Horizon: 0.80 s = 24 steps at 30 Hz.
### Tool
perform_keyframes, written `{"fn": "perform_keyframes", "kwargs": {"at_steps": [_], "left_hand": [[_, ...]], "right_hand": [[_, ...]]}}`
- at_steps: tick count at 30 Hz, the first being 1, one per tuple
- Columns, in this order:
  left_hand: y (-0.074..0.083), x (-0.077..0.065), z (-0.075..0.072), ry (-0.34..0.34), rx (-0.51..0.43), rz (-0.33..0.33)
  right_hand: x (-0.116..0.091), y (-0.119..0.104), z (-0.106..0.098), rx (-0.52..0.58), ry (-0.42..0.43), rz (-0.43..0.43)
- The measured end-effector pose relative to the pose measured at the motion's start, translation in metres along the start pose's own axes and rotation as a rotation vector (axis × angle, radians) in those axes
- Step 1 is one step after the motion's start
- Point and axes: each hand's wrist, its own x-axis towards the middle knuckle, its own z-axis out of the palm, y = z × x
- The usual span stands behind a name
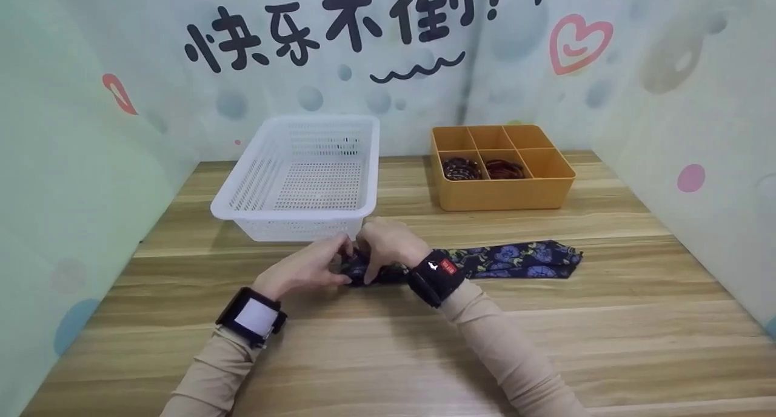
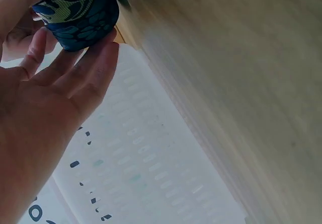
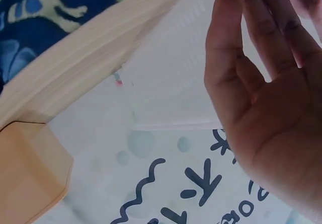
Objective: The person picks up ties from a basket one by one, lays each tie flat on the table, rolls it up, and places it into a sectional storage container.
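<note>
A dark navy necktie point(image 1: 515, 259) with blue flowers and yellow-green leaves lies across the table, its wide end pointing right. The other end is wound into a thick roll point(image 2: 83, 22). My left hand point(image 1: 306, 266) holds this roll from the left, its fingers bent against the fabric in the left wrist view. From above and the right, my right hand point(image 1: 391, 242) grips the same roll, its thumb on the near side. The hands nearly meet and cover much of the roll in the head view. In the right wrist view only a sliver of the roll shows past the fingers.
Just behind the hands stands a white perforated plastic basket point(image 1: 295, 226). An orange divided box point(image 1: 503, 196) is at the back right, with dark coiled cords point(image 1: 462, 169) and reddish coiled cords point(image 1: 504, 169) in two front compartments. Printed fabric walls enclose the wooden table point(image 1: 364, 356).
</note>
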Motion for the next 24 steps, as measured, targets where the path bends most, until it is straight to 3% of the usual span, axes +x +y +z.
{"fn": "perform_keyframes", "kwargs": {"at_steps": [7, 12, 17, 24], "left_hand": [[-0.0003, -0.0021, -0.0056, 0.020, 0.072, 0.055], [0.0000, -0.0020, -0.0088, 0.021, 0.075, 0.054], [-0.0001, -0.0019, -0.0068, 0.023, 0.124, 0.039], [-0.0025, -0.0007, -0.0037, 0.038, 0.036, 0.048]], "right_hand": [[-0.0004, 0.0001, -0.0040, 0.030, -0.069, -0.045], [0.0002, -0.0029, -0.0054, 0.015, -0.041, -0.076], [0.0009, -0.0034, -0.0035, -0.016, -0.033, -0.046], [0.0016, 0.0015, 0.0018, -0.020, -0.054, 0.014]]}}
